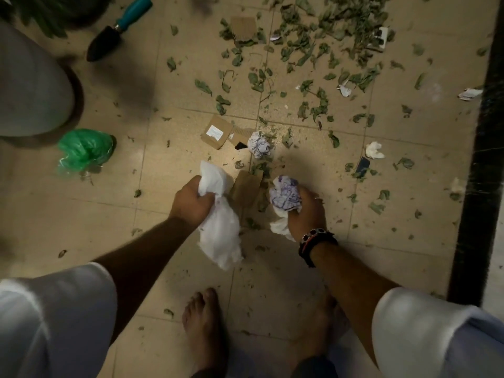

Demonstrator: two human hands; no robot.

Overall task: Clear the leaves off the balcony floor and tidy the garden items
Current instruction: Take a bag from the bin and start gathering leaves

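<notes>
left hand [191, 199]: your fingers are closed tight around a white plastic bag [221, 233], which hangs below the fist.
right hand [306, 211]: clenched on a crumpled purple-printed paper wad [286, 196], white tissue bunched under it.
leaves [324, 36]: scattered over the tiled floor [109, 214], thickest top right, well apart from both hands.
trowel [117, 28]: top left, lying flat.
green bag [86, 150]: left, beside the grey pot [30, 85].
cardboard box [216, 132]: just ahead of your hands.

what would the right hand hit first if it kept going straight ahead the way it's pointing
Probably the crumpled purple-printed paper ball lying on the floor beyond the right hand, which already grips a similar wad; depth is hard to judge.
</notes>
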